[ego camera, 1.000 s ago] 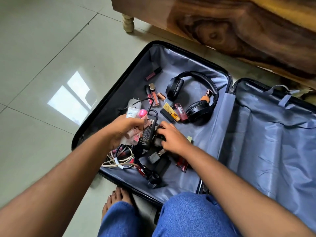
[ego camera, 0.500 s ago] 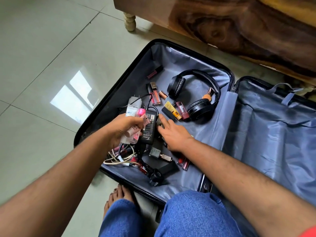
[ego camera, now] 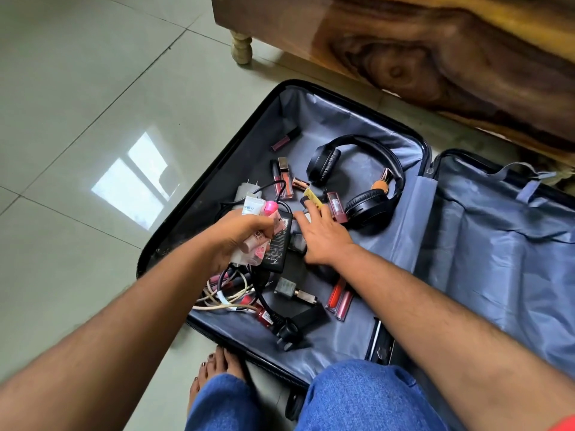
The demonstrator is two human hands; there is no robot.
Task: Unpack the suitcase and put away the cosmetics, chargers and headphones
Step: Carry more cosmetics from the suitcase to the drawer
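Clutching a bunch of cosmetic tubes (ego camera: 258,234), the left hand (ego camera: 236,237) hangs over the black power adapter (ego camera: 278,244). Right hand (ego camera: 323,236) is flat, fingers spread, reaching onto a yellow tube (ego camera: 313,198), not gripping. Black headphones (ego camera: 357,178) lie just past it in the open suitcase (ego camera: 357,337), lip glosses (ego camera: 339,298) and a white cable (ego camera: 217,298) nearer the person's knees.
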